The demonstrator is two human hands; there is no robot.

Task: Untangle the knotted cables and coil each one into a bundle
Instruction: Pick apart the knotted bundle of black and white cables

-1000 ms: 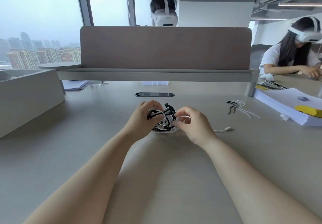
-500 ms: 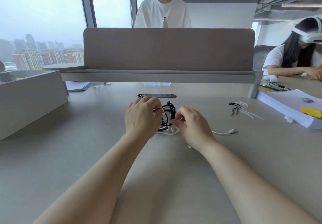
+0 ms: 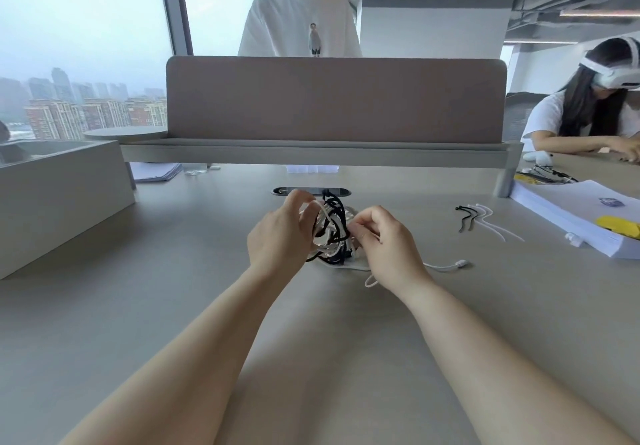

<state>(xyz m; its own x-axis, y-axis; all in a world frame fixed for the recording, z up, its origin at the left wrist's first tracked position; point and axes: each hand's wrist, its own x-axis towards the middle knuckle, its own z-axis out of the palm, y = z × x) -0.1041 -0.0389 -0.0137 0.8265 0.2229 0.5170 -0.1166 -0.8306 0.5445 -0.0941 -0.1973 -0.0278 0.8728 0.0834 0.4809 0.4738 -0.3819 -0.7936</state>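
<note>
Both forearms reach in from the near edge of the desk (image 3: 156,323) and meet at its middle. There the tangle (image 3: 331,233) of black and white cable is held up on edge, and its lowest loops seem to rest on the top. The left hand (image 3: 278,237) is curled round the tangle's left side, probably to steady it and spread the crossings into view. The right hand (image 3: 389,245) is closed in a pinch, thumb and forefinger on a white strand at the tangle's right side. I judge it is easing that strand out of the knot. A freed white tail runs right from under this hand to its plug (image 3: 460,264). Nearer the far right corner lie ties (image 3: 485,218), likely for binding coils, beside a paper stack (image 3: 571,216). Nothing is coiled yet.
</note>
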